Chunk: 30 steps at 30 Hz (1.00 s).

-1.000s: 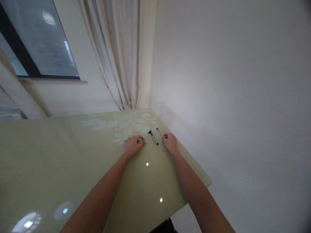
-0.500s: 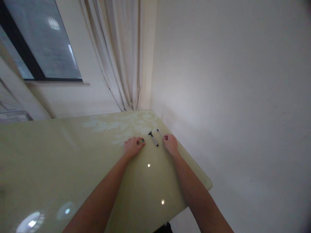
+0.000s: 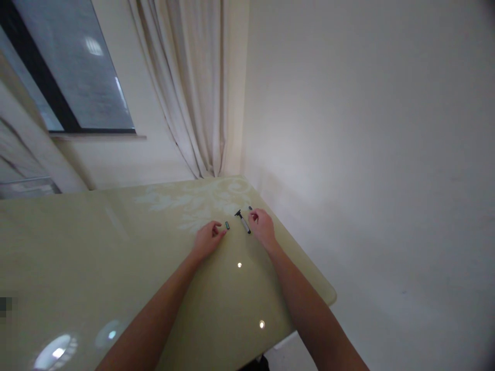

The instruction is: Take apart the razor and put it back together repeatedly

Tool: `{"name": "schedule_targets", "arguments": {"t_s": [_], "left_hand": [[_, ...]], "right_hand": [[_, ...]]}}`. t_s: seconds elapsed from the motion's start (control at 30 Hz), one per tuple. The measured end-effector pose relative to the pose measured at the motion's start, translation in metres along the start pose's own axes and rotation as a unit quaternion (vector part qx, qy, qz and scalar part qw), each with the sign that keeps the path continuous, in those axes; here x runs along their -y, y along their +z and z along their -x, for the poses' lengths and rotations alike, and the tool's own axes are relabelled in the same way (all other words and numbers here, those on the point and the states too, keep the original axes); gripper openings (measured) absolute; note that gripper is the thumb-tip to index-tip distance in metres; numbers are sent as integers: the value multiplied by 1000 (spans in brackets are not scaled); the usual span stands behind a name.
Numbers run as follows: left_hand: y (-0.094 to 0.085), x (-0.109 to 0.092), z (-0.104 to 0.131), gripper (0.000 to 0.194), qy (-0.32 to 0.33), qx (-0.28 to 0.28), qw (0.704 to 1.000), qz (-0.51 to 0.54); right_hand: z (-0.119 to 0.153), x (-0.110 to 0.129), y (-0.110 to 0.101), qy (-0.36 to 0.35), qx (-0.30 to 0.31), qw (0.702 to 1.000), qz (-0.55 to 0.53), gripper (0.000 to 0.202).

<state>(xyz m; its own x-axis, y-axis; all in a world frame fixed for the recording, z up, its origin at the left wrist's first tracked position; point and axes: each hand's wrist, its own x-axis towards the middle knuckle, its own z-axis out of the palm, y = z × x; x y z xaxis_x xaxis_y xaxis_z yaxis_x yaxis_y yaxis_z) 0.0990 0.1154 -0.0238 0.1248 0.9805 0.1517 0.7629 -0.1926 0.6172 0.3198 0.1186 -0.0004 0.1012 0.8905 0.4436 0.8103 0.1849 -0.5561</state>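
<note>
My left hand (image 3: 209,239) rests low over the table, its fingers apart and curved. Just beyond its fingertips lies a small dark razor cartridge with a greenish strip (image 3: 227,225), not held. To the right, a razor (image 3: 244,223) with a grey and black handle lies slanted, its black head pointing away from me. My right hand (image 3: 263,226) hovers beside the razor's handle with loosely curled fingers and nothing visible in them. Past that hand shows only the dark tip (image 3: 250,208) of a thin white stick, perhaps a toothbrush; the rest is hidden.
The glossy pale table (image 3: 116,268) has a rounded right corner and a white floral pattern at its far end. A plain wall (image 3: 367,154) runs along the right edge. Beyond the far edge hang curtains (image 3: 193,93) beside a dark-framed window (image 3: 77,72).
My left hand has let go of the small cartridge and drawn back slightly left. My right hand has left the white stick's lower end and shifted left towards the razor, covering most of the stick.
</note>
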Motion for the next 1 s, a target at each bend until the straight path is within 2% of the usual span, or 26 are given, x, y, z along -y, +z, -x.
{"name": "schedule_targets", "arguments": {"t_s": [0.1,0.17,0.2,0.3,0.4,0.53,0.6,0.73,0.9,1.0], "left_hand": [[-11,3,34,25,12,14,999,33],[-20,8,62,27,24,30,997,63],[-24,10,74,28,35,38,992,114],[-32,18,100,34,35,23,982,182],[-34,24,103,33,59,20,987,149],[-37,33,100,31,114,86,989,36],[-38,38,102,35,102,98,990,-12],[-38,44,103,44,63,72,994,-61],[-38,39,99,48,54,66,992,-92],[-39,36,97,50,62,77,989,-111]], "right_hand": [[17,31,12,-66,78,995,-8,14],[30,47,20,-108,121,987,-7,12],[36,53,24,-125,139,982,-7,11],[48,62,32,-148,175,973,-7,9],[55,62,37,-156,187,970,-14,6],[65,63,39,-157,194,968,-36,2],[70,65,39,-160,203,965,-43,1],[73,64,41,-186,202,961,-36,3],[61,54,48,-221,158,962,-13,11],[49,46,48,-207,99,973,-14,15]]}}
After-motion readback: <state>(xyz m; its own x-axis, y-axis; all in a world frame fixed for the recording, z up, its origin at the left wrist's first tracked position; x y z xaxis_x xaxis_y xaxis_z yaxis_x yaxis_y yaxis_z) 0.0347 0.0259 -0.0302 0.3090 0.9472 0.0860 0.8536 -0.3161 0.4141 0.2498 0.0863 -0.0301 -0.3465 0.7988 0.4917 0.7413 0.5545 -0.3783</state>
